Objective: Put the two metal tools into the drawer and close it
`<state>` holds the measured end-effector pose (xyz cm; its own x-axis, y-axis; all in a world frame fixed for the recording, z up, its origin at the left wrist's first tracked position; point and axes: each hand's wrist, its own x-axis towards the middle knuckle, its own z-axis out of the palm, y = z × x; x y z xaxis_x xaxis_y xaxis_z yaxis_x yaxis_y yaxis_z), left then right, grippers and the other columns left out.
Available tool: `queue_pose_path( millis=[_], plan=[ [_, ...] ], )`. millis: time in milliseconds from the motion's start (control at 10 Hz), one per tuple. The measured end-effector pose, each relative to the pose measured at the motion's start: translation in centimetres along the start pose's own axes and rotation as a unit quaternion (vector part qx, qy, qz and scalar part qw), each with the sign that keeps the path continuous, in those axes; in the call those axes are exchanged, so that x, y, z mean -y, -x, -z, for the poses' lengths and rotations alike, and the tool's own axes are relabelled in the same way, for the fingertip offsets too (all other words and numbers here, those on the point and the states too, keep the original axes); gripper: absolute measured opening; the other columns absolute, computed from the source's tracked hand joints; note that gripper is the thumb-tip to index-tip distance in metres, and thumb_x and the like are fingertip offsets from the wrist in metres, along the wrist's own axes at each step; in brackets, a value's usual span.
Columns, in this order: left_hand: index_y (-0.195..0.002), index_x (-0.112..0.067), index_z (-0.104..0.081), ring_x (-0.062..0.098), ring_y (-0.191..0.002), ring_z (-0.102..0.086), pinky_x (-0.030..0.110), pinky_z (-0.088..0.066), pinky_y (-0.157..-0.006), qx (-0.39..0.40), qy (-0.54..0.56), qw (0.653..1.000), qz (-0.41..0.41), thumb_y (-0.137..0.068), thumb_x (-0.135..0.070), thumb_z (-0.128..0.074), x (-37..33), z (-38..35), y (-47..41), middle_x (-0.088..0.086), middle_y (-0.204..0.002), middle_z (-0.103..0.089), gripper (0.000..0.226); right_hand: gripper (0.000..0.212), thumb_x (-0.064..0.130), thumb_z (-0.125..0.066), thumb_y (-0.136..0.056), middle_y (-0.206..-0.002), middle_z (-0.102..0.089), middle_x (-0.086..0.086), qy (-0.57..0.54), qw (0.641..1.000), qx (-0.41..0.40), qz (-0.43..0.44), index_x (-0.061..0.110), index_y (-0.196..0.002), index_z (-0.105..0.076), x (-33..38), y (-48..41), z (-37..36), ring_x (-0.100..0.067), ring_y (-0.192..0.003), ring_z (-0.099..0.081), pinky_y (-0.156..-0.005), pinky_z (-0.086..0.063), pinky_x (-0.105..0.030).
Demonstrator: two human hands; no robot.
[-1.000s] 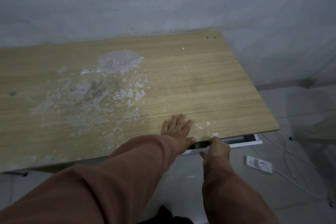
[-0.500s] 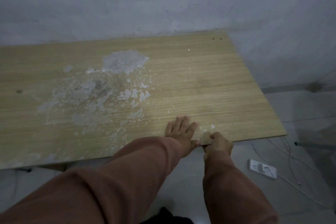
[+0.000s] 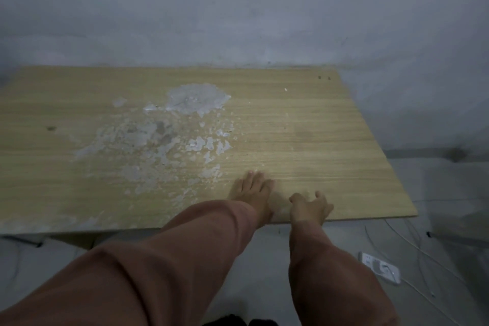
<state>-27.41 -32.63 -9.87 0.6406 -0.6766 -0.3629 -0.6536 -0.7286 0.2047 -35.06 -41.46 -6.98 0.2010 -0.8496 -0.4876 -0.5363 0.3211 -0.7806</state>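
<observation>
Head view: the left hand (image 3: 252,188) lies flat, palm down and empty, on the wooden tabletop (image 3: 317,140) just inside its near edge, and the right hand (image 3: 309,206), fingers loosely spread and holding nothing, sits over that same edge just to the right. No drawer front shows beneath the tabletop's near edge, so the drawer is judged shut, below and nearest the right hand. The two metal tools are nowhere visible, presumably inside; the scene is dim.
</observation>
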Motion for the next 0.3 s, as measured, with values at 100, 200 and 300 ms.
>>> queue_pose_path(
  millis=[100, 200, 300],
  plan=[
    [-0.149, -0.029, -0.004, 0.026, -0.147, 0.013, 0.046, 0.006, -0.119, 0.003, 0.02, 0.999, 0.034, -0.087, -0.033, -0.045, 1.8, 1.8, 0.7, 0.001, -0.162, 0.006, 0.075, 0.067, 0.01, -0.059, -0.079, -0.153, -0.026, -0.013, 0.049, 0.991, 0.093, 0.079, 0.008, -0.141, -0.034, 2.0, 1.7, -1.6, -0.029, -0.137, -0.033, -0.112, -0.032, -0.037],
    [-0.149, -0.028, -0.005, 0.026, -0.147, 0.014, 0.044, 0.007, -0.118, -0.03, 0.022, 0.998, 0.052, -0.09, -0.036, -0.043, 4.6, 4.1, 1.4, 0.001, -0.162, 0.006, 0.071, 0.062, 0.014, -0.055, -0.084, -0.153, -0.031, -0.009, 0.087, 0.973, 0.152, 0.152, 0.013, -0.142, -0.032, 4.1, 3.8, -3.7, -0.024, -0.137, -0.034, -0.11, -0.03, -0.031],
    [-0.149, -0.028, -0.008, 0.025, -0.147, 0.013, 0.043, 0.006, -0.119, -0.071, 0.029, 0.995, 0.067, -0.089, -0.044, -0.043, 7.5, 6.6, 2.4, 0.001, -0.162, 0.006, 0.071, 0.064, 0.011, -0.054, -0.083, -0.152, -0.032, -0.008, 0.123, 0.949, 0.188, 0.221, 0.015, -0.142, -0.032, 6.1, 6.1, -5.6, -0.023, -0.14, -0.031, -0.113, -0.027, -0.03]
  ],
)
